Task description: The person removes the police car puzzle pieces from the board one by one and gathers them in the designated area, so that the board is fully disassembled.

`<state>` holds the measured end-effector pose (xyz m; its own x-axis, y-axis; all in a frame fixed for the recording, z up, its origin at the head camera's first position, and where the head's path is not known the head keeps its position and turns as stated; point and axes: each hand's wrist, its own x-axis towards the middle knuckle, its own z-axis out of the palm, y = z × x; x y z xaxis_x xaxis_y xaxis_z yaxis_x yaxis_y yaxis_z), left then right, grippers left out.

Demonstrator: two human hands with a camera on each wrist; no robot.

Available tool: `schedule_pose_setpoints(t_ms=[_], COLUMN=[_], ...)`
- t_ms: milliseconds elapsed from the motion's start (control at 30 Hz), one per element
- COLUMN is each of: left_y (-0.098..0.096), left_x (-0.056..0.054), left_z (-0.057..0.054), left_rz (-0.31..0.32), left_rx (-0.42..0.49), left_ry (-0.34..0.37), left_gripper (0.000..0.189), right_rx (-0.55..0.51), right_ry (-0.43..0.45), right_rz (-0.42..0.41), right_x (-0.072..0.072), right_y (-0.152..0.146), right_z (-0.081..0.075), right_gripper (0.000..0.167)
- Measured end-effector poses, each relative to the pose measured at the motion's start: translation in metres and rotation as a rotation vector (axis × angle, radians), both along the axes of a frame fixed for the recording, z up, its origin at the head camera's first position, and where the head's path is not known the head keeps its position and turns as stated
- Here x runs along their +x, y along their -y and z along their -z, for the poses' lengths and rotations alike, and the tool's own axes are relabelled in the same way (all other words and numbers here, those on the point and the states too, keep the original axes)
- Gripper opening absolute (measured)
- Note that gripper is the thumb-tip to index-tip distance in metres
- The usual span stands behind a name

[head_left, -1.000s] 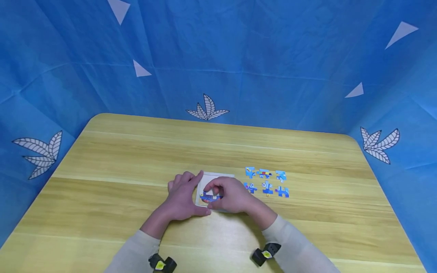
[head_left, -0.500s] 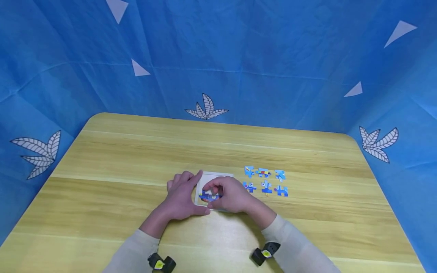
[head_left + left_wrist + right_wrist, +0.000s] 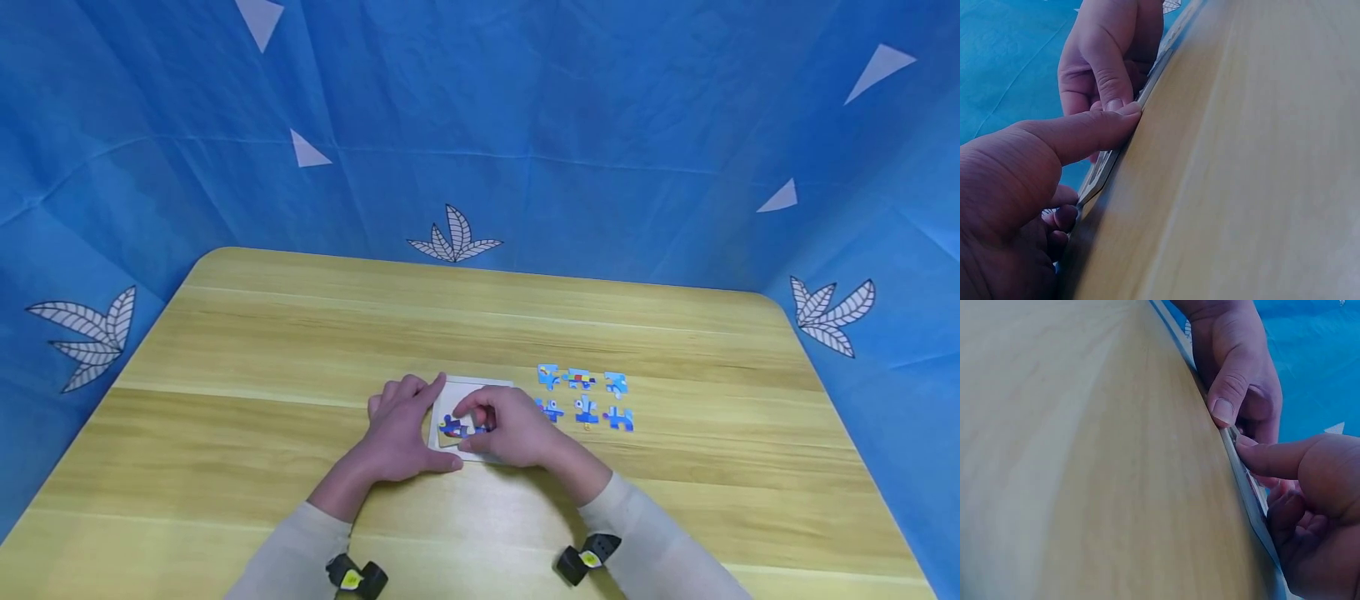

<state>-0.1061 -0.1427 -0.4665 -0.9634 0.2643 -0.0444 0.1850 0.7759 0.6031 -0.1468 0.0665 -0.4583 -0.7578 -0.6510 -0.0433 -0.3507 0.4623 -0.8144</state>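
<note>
A white puzzle tray [image 3: 480, 382] lies flat on the table. My left hand [image 3: 403, 433] grips its left side, index fingertip at the far corner and thumb along the near edge. In the left wrist view that thumb lies on the tray rim [image 3: 1105, 170]. Inside the tray's near left part, my right hand [image 3: 513, 427] pinches a blue puzzle piece [image 3: 454, 427] between thumb and index finger. The hand hides the tray's right side, and how the piece sits there is partly covered. In the right wrist view both thumbs almost meet at the rim.
Several loose blue puzzle pieces [image 3: 580, 379] lie in two rows just right of the tray. A wooden table [image 3: 300, 333] spreads around, bounded by a blue curtain [image 3: 480, 108] at the back and sides. Both wrists wear small black cameras [image 3: 588, 560].
My right fingertips have shifted slightly right and up inside the tray, and the piece's left part shows more openly. The left hand stays on the tray.
</note>
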Motion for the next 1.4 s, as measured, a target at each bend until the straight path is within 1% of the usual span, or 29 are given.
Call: schedule_pose_setpoints(t_ms=[267,533,633,900,1033,1167,1400], left_y=[0.000,-0.001,-0.002,-0.003,-0.004,-0.005,-0.006], left_x=[0.000,0.000,0.000,0.000,0.000,0.000,0.000], left_z=[0.001,0.001,0.000,0.001,0.002,0.001,0.003], left_rz=[-0.003,-0.003,-0.006,-0.025,-0.033,-0.038,-0.043], left_rx=[-0.013,-0.020,-0.027,-0.021,-0.022,-0.023,-0.034], left_ry=[0.003,0.011,0.008,-0.008,-0.015,-0.014,-0.013], left_gripper=[0.115,0.116,0.116,0.118,0.117,0.117,0.118], right_rx=[-0.016,-0.053,-0.058,-0.027,-0.026,-0.026,-0.010], right_ry=[-0.006,0.034,0.030,0.011,0.001,0.015,-0.006], right_rz=[-0.011,-0.033,-0.035,0.015,0.050,0.077,0.118], right_x=[-0.001,0.000,0.000,0.003,0.009,0.015,0.023], right_y=[-0.002,-0.007,-0.012,-0.030,-0.043,-0.058,-0.081], right_z=[-0.001,-0.007,-0.009,-0.011,-0.012,-0.009,-0.005], right_gripper=[0.021,0.019,0.019,0.021,0.022,0.024,0.027])
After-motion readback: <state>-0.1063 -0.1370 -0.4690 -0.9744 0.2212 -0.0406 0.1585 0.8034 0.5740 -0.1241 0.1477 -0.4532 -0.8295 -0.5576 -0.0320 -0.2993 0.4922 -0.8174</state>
